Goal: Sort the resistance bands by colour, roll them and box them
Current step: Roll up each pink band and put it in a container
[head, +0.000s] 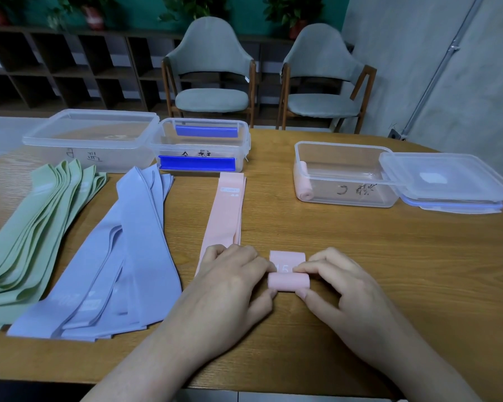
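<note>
A pink band (288,281), mostly rolled up, lies on the table near the front edge, with a short flat end still showing beyond the roll. My left hand (233,282) pinches its left end and my right hand (337,281) pinches its right end. Flat pink bands (227,210) lie in a strip just left of it. A pile of lilac bands (128,250) and a pile of green bands (38,224) lie further left. One rolled pink band (304,179) sits in the clear box (346,198) at the right.
Two more clear boxes stand at the back left: one with a lid (93,140), one with blue clips (201,149). A loose lid (447,178) leans on the right box. Two chairs (212,71) stand behind the wooden table (360,256).
</note>
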The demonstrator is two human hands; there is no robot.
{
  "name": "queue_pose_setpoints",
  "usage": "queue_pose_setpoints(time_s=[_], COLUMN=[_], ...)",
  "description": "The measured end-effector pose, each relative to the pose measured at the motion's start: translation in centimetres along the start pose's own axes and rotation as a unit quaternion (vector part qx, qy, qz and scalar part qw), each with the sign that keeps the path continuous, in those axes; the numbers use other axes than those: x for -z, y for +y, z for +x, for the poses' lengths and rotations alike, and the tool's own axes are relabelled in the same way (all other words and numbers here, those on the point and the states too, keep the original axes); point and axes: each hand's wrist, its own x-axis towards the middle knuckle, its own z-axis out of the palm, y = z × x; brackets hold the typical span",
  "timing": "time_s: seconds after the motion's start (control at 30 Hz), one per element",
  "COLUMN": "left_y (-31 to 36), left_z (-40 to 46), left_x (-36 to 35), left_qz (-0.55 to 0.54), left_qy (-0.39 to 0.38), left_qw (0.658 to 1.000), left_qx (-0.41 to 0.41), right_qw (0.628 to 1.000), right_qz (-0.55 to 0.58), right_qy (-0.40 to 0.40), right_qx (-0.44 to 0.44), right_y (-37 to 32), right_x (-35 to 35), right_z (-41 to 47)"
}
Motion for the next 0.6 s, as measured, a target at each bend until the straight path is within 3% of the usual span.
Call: queue_pose_setpoints(time_s=[0.6], left_y=[0.27], left_z=[0.00], left_x=[0.40], left_qz=[-0.009], left_qy=[-0.005], left_qw=[1.000], left_qx=[0.004], right_qw=[1.000], right_qz=[-0.006], right_qy=[-0.010], right_qx=[-0.003], right_y=[-0.32], right_x=[0.30], right_z=[-0.06])
